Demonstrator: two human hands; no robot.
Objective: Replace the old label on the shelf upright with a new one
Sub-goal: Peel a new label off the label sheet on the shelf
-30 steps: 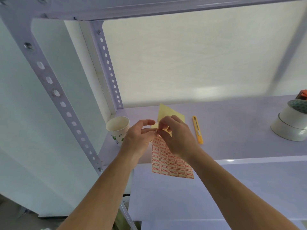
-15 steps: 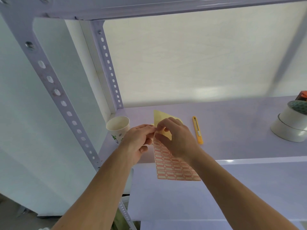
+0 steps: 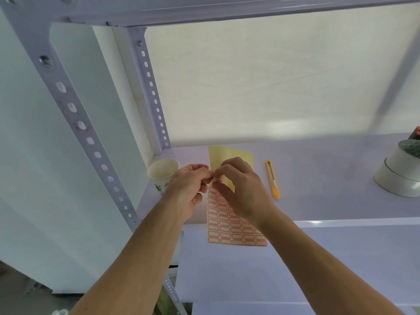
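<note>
Left hand [image 3: 188, 185] and right hand [image 3: 241, 189] pinch the sheet's [image 3: 227, 226] top-left corner, fingers curled.
In the last second the sheet has swung from slanted to hanging square, and one label [image 3: 214, 180] seems to be lifting, so peeling has likely begun. Cup [image 3: 162, 172] is just left of the sheet, knife [image 3: 272, 178] right, and the upright [image 3: 72, 110] farther left with open reach.

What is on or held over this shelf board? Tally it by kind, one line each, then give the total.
paper cup: 1
utility knife, yellow: 1
label sheet: 1
tape rolls, stacked: 2
Total: 5
Not counted: an orange thing cut off at the right edge.
</note>
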